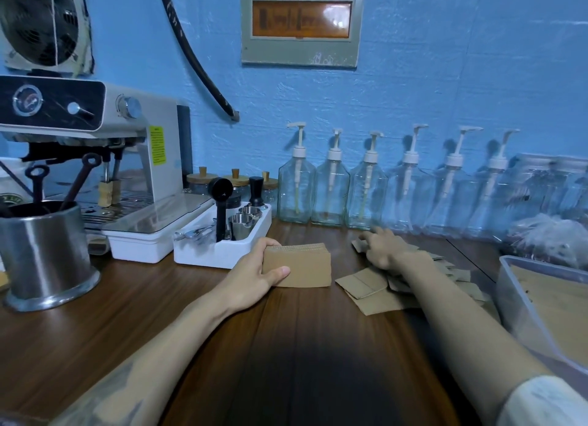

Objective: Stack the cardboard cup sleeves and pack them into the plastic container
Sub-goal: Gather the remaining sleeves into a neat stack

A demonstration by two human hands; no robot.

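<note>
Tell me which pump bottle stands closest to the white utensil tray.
The leftmost pump bottle in the row along the blue wall; it stands right beside the white utensil tray, while the other bottles line up further right.

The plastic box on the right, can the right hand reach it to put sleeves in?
Probably yes. The plastic box sits open-topped just beside the right arm, and nothing stands between them. The right hand now rests on the loose sleeves, so it would only swing sideways.

Dark brown wood grain on the bench (159, 314). Plain tan kraft on the stacked cup sleeves (302, 268) and the loose sleeves (366, 287) toward the right edge. Clear glass pump bottles (331, 190) with white pumps along the back edge. White tray (222, 250); brushed steel canister (44, 253) at left. Textured sky blue wall (445, 75).
</note>
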